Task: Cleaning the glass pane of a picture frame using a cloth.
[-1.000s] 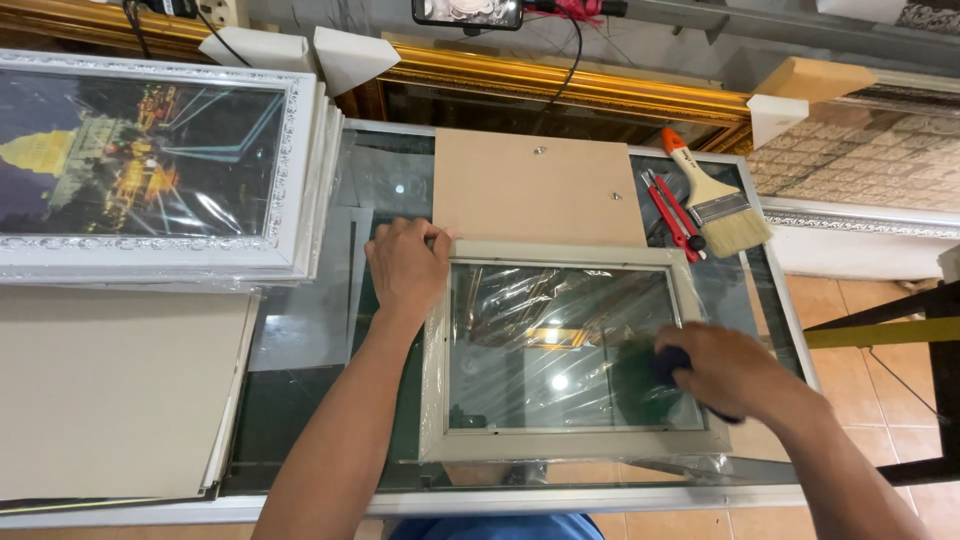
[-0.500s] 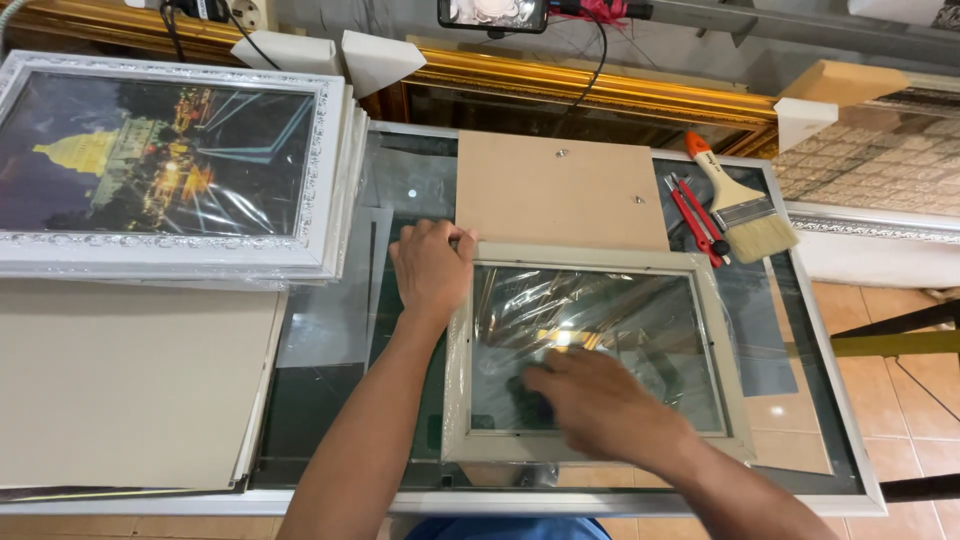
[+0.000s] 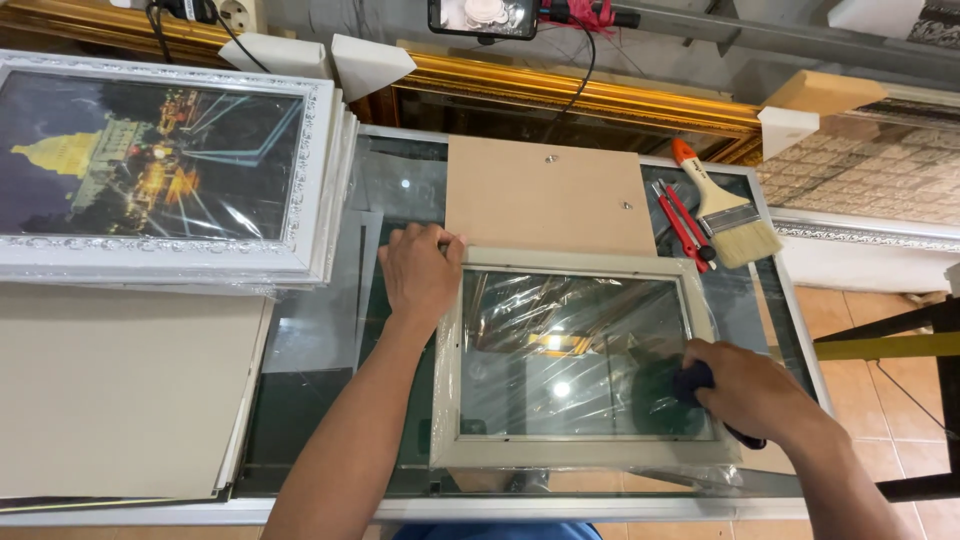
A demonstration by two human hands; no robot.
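A pale grey picture frame (image 3: 580, 455) lies flat on a glass-topped table (image 3: 300, 400), its glass pane covered in shiny plastic film. My left hand (image 3: 420, 275) presses flat on the frame's upper left corner, fingers apart. Over the pane's right side, near the lower right corner, my right hand (image 3: 745, 390) grips a dark cloth or pad (image 3: 690, 378) against the glass. The cloth is mostly hidden under my fingers.
A brown backing board (image 3: 545, 195) lies just behind the frame. A paintbrush (image 3: 725, 215) and a red cutter (image 3: 685, 225) lie at the back right. Framed night-scene pictures (image 3: 150, 160) are stacked at the left above grey boards (image 3: 110, 390). Gold moulding (image 3: 600, 95) runs along the back.
My right hand slid from the right of the pane to its middle left, then back to the lower right. My left hand stayed on the upper left corner.
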